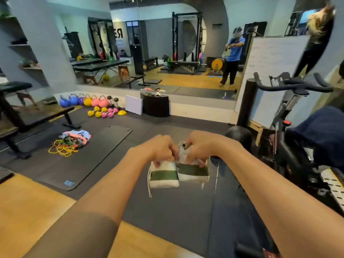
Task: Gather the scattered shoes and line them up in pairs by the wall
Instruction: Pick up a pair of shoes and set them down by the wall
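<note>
The left hand [163,148] has its fingers curled over the collar of the left shoe [163,176], gripping it from above, and the right hand [200,146] holds the right shoe [193,172] the same way, fingertips hooked over its rear edge. Both shoes hang directly beneath the hands, in the air above the dark floor mat [167,211], not resting on it. They are side by side with their inner sides touching, the left one a little lower than the right. Each is white with a green band across the heel, and both heels face the person, so the toes point away toward the mirror [167,53] on the far wall. Their long axes run away from the viewer, roughly parallel to each other; the toe ends are hidden behind the hands. A loose white lace [149,187] dangles from the outer side of the left shoe. To the left on the mat lies a tangle of resistance bands [70,142], with coloured kettlebells [87,101] near the wall, and an exercise bike [290,101] stands to the right.
</note>
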A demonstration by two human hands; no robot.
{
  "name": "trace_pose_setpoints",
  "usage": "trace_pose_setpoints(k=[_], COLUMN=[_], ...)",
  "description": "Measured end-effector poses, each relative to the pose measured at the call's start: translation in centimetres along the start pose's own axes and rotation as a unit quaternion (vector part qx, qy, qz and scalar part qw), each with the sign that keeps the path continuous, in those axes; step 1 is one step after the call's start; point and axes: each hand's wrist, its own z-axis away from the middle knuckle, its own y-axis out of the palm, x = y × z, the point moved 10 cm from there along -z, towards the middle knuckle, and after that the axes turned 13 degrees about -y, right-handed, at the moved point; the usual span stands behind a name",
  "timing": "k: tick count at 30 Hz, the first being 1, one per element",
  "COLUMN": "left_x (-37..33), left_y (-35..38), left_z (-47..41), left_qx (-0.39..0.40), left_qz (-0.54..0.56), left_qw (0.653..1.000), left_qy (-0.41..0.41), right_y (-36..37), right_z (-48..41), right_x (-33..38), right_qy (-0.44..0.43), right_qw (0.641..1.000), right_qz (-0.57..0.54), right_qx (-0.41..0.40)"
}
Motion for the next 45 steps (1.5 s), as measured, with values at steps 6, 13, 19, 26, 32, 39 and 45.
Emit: trace_pose_setpoints(k=[6, 13, 19, 26, 32, 39, 45], left_x=[5.2, 5.3, 5.2, 5.3, 6.9, 9.0, 10.7], left_y=[-6.5, -13.6, -17.0, -23.9, -29.9, -36.2, -38.9], left_z=[-15.6, -33.2, -48.5, -63.5, -78.7, -96.9, -111.2], left_qx=[-0.027, -0.020, 0.012, 0.035, 0.026, -0.019, -0.030], left_qz=[-0.013, -0.023, -0.012, 0.015, -0.004, -0.031, -0.068], left_qw=[1.000, 0.999, 0.999, 0.999, 0.999, 0.998, 0.994], left_qy=[-0.001, 0.026, 0.031, 0.012, 0.021, 0.052, 0.079], right_y=[-3.9, -12.5, -18.1, -26.6, -33.0, -40.0, -44.1], right_z=[-13.8, -27.7, -41.7, -56.1, -69.4, -84.1, -96.3], right_x=[-4.4, -11.5, -20.4, -26.7, -32.5, -40.3, -47.5], right_qy=[0.005, 0.030, 0.031, 0.036, 0.043, 0.068, 0.072], right_qw=[1.000, 0.998, 0.998, 0.998, 0.997, 0.993, 0.989], right_qz=[0.005, 0.007, 0.025, 0.050, 0.053, 0.053, 0.075], right_qx=[-0.010, -0.052, -0.038, -0.018, -0.033, -0.084, -0.104])
